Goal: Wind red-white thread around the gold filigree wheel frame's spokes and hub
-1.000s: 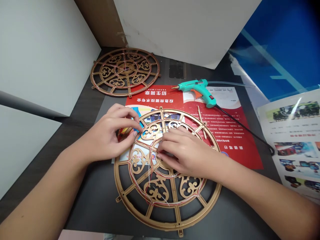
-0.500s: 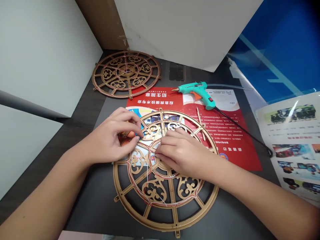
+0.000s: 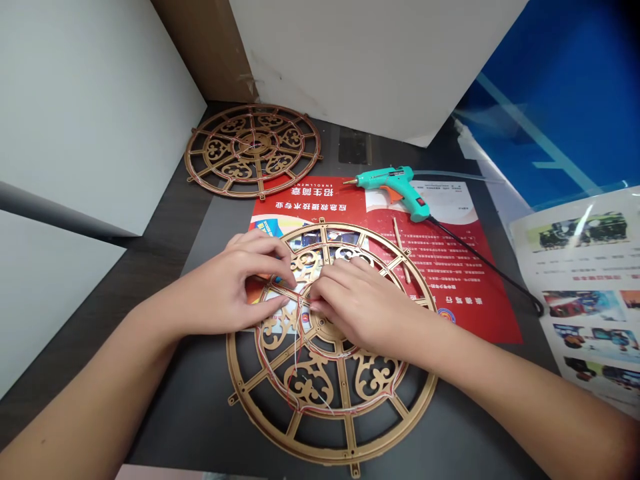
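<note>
i'm watching left fingers (image 3: pixel 265 245) and right fingers (image 3: pixel 325 293) working over gold fretwork wheel (image 3: pixel 239 393), which is lying on red poster (image 3: pixel 465 313) and dark tabletop (image 3: pixel 170 427). right fingers curling over thin wires (image 3: pixel 300 347) near hub. fingers look closed, but can't tell if gripping: contact points hidden. risk: hard tug snagging wires on fretwork, snapping them or shifting wheel. glue gun (image 3: pixel 395 180) sitting just beyond.
</note>
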Motion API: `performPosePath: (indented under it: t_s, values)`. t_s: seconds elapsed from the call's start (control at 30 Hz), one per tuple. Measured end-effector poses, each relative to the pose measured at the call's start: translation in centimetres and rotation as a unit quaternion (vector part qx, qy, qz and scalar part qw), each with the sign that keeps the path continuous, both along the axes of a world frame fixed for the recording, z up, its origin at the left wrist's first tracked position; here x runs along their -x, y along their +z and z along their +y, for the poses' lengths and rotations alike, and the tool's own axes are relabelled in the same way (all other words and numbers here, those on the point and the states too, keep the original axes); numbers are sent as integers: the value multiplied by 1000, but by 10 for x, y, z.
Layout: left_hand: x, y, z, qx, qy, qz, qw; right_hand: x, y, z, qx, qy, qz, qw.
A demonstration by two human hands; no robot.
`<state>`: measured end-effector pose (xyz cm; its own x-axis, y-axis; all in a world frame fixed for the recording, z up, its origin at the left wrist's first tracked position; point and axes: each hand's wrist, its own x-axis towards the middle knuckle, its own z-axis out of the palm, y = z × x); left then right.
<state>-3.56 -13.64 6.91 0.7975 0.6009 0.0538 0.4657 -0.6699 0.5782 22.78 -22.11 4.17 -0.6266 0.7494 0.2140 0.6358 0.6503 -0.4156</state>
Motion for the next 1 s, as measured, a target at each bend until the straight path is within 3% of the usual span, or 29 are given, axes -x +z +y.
performPosePath:
  t_s: [0.23, 0.67, 1.0]
  values:
    - [-2, 1, 0, -1, 2, 12, 1000, -4, 5, 0, 53, 3, -1, 999]
    - [-2, 1, -1, 16, 3, 11, 1000, 1, 12, 0, 70, -17, -39, 997]
    - [-1, 0, -2, 28, 20, 21, 999, -8, 19, 3, 150, 27, 14, 988]
